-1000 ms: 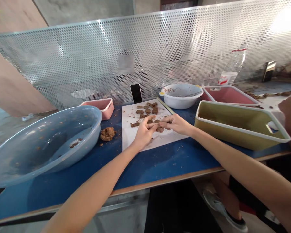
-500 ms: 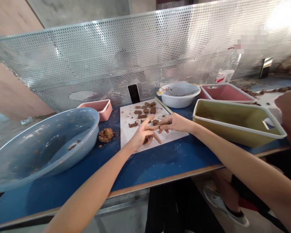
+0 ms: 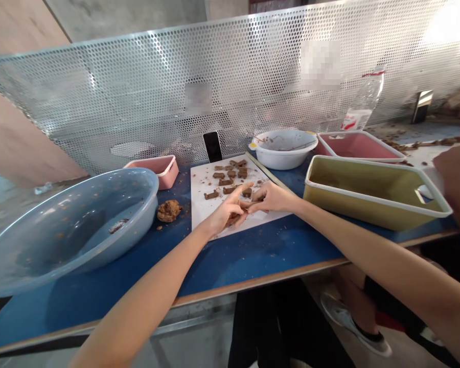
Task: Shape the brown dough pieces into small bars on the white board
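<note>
My left hand (image 3: 227,211) is low over the white board (image 3: 203,214), index finger stretched out and the other fingers curled round brown clay that shows only in part beneath them. Touching its fingertips from the right is my right hand (image 3: 273,198), its thumb and fingers pinched on a small bit of brown clay, mostly hidden. Beyond the hands, several small shaped clay pieces (image 3: 226,182) lie in loose rows on the board among crumbs. A rough lump of clay (image 3: 169,210) sits on the blue table left of the board.
A big blue basin (image 3: 138,235) and a pink box (image 3: 168,174) stand left. A phone (image 3: 213,146) leans on the perforated metal screen (image 3: 149,102). To the right are a white basin (image 3: 283,159), a pink tray (image 3: 364,145), an olive bin (image 3: 368,204), a bottle (image 3: 362,105) and another person's arm (image 3: 458,179).
My right hand's fingers have drawn in and closed against my left hand's fingertips. My left hand's lower fingers have curled in more. The clay pieces on the board lie as before.
</note>
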The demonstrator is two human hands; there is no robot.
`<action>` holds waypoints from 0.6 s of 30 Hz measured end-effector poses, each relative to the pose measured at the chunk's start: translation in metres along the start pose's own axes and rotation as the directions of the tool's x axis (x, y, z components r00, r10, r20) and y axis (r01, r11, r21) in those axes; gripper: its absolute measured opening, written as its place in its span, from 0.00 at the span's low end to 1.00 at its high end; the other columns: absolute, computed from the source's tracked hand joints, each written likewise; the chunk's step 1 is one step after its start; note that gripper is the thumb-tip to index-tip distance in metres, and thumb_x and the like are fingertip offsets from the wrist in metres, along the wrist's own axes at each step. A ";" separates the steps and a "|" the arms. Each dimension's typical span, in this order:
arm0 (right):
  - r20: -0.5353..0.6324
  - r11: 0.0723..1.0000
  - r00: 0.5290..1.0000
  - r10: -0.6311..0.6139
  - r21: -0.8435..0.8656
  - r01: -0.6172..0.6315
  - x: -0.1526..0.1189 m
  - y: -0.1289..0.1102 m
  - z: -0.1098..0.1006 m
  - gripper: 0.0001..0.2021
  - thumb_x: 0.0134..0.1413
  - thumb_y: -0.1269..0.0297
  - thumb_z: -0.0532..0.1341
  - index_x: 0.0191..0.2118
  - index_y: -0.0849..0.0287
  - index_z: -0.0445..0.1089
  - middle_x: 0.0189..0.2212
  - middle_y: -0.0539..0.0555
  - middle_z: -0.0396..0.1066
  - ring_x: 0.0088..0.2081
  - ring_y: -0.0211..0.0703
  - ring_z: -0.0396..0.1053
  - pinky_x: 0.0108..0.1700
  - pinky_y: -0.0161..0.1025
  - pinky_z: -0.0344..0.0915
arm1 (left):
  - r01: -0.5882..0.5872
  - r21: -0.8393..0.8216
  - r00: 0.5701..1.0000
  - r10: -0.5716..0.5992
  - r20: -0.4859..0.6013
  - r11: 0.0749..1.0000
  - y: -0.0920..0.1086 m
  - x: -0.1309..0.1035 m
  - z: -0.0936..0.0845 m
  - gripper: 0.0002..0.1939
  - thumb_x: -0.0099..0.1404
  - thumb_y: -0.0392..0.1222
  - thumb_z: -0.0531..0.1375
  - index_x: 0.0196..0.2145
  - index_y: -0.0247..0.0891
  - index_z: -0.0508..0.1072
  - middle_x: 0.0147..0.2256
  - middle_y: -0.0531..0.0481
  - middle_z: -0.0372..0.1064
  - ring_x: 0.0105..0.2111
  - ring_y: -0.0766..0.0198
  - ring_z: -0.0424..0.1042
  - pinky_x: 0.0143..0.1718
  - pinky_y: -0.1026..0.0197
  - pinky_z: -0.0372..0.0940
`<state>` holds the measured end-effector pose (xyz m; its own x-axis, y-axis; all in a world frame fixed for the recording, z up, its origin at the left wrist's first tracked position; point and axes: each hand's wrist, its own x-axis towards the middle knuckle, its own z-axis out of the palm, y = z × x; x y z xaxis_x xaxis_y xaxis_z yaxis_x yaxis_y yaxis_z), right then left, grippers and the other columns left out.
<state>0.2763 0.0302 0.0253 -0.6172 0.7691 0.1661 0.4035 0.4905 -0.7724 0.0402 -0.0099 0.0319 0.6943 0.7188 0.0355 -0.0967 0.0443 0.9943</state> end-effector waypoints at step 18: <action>-0.003 0.990 0.995 -0.102 -0.099 0.101 -0.002 -0.008 -0.006 0.14 0.72 0.59 0.59 0.36 0.56 0.79 0.25 0.48 0.75 0.28 0.40 0.70 0.38 0.41 0.65 | 0.023 -0.361 0.999 -0.040 -0.038 0.932 0.010 0.003 -0.012 0.56 0.49 0.32 0.59 0.78 0.31 0.57 0.50 0.31 0.84 0.14 0.74 0.52 0.17 0.65 0.40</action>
<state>0.2781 0.0272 0.0345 -0.6529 0.7164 0.2460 0.4039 0.6040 -0.6870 0.0330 0.0014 0.0404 0.6704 0.7420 -0.0078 -0.3314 0.3087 0.8916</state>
